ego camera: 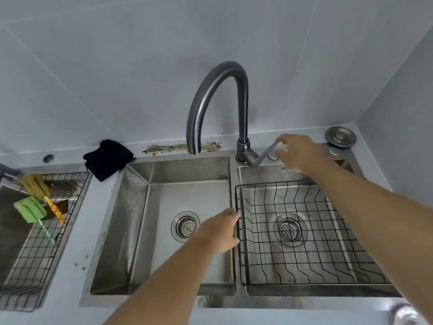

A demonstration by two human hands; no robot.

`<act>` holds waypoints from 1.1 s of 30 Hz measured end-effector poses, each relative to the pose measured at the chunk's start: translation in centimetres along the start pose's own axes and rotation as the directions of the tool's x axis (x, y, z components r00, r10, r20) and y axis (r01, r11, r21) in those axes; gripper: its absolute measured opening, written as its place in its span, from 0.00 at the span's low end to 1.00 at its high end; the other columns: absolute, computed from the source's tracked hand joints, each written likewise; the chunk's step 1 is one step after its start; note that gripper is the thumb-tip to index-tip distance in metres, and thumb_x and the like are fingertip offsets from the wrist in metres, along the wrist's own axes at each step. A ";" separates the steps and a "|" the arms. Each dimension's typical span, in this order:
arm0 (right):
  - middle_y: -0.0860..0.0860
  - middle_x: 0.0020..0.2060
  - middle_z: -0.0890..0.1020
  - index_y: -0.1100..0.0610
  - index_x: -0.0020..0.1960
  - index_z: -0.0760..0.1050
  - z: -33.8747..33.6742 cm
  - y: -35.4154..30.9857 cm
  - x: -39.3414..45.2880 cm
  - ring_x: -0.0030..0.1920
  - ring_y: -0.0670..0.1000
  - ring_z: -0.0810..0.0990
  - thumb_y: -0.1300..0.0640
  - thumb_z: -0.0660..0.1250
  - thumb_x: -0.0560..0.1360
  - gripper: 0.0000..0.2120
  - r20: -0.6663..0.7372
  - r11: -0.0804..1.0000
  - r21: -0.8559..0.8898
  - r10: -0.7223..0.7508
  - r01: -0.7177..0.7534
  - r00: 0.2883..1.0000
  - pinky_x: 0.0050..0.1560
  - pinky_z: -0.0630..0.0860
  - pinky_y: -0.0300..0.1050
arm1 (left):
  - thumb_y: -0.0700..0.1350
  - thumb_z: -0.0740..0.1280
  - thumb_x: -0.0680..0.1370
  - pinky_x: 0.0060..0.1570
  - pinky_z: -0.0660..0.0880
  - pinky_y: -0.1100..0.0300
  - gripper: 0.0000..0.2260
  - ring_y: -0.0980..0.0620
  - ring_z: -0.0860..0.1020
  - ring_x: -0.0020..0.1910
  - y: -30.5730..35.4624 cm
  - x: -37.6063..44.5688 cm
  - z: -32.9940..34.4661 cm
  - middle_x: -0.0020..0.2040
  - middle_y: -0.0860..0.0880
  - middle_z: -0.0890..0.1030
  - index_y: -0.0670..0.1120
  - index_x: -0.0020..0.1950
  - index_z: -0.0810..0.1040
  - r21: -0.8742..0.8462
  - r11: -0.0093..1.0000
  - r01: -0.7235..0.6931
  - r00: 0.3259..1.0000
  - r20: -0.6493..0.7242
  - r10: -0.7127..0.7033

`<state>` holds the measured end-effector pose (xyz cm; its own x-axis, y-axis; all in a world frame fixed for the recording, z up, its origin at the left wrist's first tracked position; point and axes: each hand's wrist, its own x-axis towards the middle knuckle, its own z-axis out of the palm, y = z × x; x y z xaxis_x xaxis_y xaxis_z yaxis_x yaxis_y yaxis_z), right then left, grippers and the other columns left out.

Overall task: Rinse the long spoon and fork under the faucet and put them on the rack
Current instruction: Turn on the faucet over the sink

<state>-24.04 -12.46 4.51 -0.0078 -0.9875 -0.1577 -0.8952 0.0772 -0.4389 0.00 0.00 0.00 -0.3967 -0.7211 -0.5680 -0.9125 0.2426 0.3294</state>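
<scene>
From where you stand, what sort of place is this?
Most likely a home kitchen's washing-up corner: a double stainless sink with a gooseneck faucet, a wire dish rack and scrub brushes nearby.

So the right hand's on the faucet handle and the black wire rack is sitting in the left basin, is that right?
Not quite. The head view shows the right hand on the faucet handle, but the black wire rack sits in the right basin, not the left. The left basin holds no rack.
</scene>
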 end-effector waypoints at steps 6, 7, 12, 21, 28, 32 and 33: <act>0.53 0.59 0.81 0.56 0.64 0.77 1.4 0.2 1.7 0.57 0.53 0.78 0.54 0.66 0.78 0.16 -0.076 0.972 0.224 0.085 -0.066 0.993 0.59 0.74 0.45 | 0.52 0.69 0.76 0.62 0.71 0.51 0.40 0.48 0.68 0.72 1.3 0.1 1.0 0.80 0.53 0.40 0.47 0.80 0.48 0.068 0.997 0.025 0.999 0.045 -0.028; 0.52 0.56 0.82 0.56 0.61 0.79 1.5 0.3 1.9 0.54 0.51 0.79 0.54 0.66 0.78 0.14 -0.087 0.962 0.260 0.107 -0.081 0.990 0.56 0.74 0.42 | 0.52 0.70 0.76 0.61 0.72 0.51 0.41 0.48 0.69 0.71 1.3 0.1 1.0 0.80 0.53 0.40 0.47 0.80 0.48 0.074 0.997 0.026 0.998 0.051 -0.030; 0.51 0.41 0.84 0.55 0.45 0.83 1.8 0.1 2.7 0.40 0.50 0.79 0.54 0.70 0.74 0.06 -0.135 0.886 0.440 0.228 -0.148 0.964 0.43 0.78 0.44 | 0.53 0.74 0.72 0.65 0.70 0.51 0.50 0.49 0.61 0.76 0.8 -0.1 1.3 0.79 0.53 0.34 0.46 0.80 0.42 0.088 0.996 -0.007 0.996 0.089 -0.001; 0.51 0.35 0.85 0.51 0.37 0.80 2.3 0.1 2.6 0.40 0.52 0.85 0.57 0.72 0.70 0.04 -0.087 0.766 0.607 0.328 -0.211 0.940 0.42 0.81 0.46 | 0.52 0.76 0.71 0.61 0.72 0.53 0.52 0.51 0.60 0.76 0.8 -0.2 1.6 0.78 0.55 0.31 0.46 0.79 0.39 0.102 0.995 -0.009 0.997 0.076 0.001; 0.52 0.34 0.84 0.55 0.40 0.82 2.4 -0.2 2.2 0.33 0.49 0.82 0.58 0.70 0.72 0.03 -0.099 0.774 0.598 0.326 -0.205 0.940 0.31 0.74 0.39 | 0.51 0.76 0.71 0.61 0.72 0.53 0.53 0.51 0.61 0.76 0.8 0.0 1.8 0.77 0.55 0.31 0.47 0.79 0.39 0.091 0.996 0.009 0.997 0.075 -0.016; 0.50 0.32 0.83 0.56 0.41 0.82 2.3 -0.3 1.9 0.30 0.45 0.79 0.59 0.70 0.72 0.03 -0.106 0.782 0.589 0.325 -0.204 0.940 0.29 0.72 0.37 | 0.50 0.76 0.70 0.61 0.72 0.52 0.53 0.51 0.62 0.75 0.8 0.0 1.9 0.77 0.56 0.30 0.47 0.79 0.39 0.080 0.997 0.019 0.997 0.074 -0.024; 0.51 0.33 0.84 0.56 0.41 0.82 2.4 -0.4 1.8 0.31 0.46 0.80 0.59 0.70 0.72 0.03 -0.108 0.782 0.589 0.326 -0.203 0.939 0.31 0.74 0.38 | 0.50 0.76 0.70 0.60 0.72 0.52 0.53 0.51 0.63 0.75 0.8 0.1 1.9 0.77 0.56 0.30 0.47 0.79 0.39 0.078 0.997 0.022 0.997 0.074 -0.028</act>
<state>-22.69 -13.94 2.29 -0.3470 -0.9173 -0.1953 -0.4366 0.3422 -0.8320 -0.98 1.39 -1.24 -0.3775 -0.6778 -0.6310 -0.9260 0.2764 0.2571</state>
